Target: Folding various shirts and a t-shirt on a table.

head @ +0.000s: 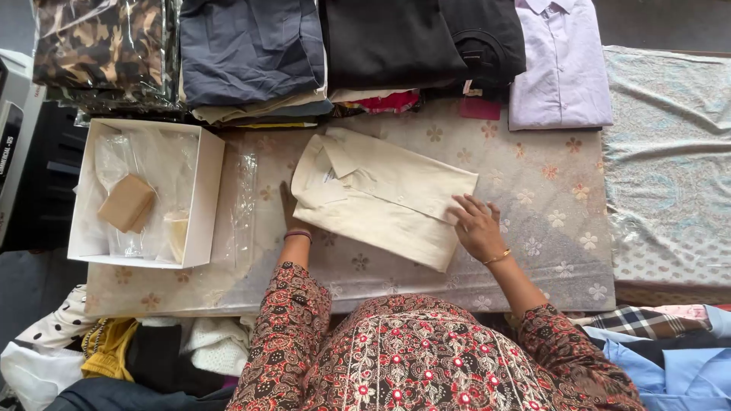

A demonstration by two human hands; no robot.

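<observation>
A folded cream shirt [381, 194] lies collar-left on the flower-patterned table cover [533, 183]. My right hand [476, 224] rests flat on the shirt's right lower edge, fingers spread, a gold bangle on the wrist. My left hand [292, 207] is mostly hidden under the shirt's left side near the collar; only a sliver of it above the wrist with a dark bangle shows. A clear plastic bag [242, 205] lies just left of the shirt.
An open white box [207, 190] with plastic wrap and a brown card piece [127, 203] stands at the left. Stacks of folded clothes line the far edge: camouflage [99, 46], grey [251, 49], black [396, 38], lilac shirt [560, 68]. More garments lie near me.
</observation>
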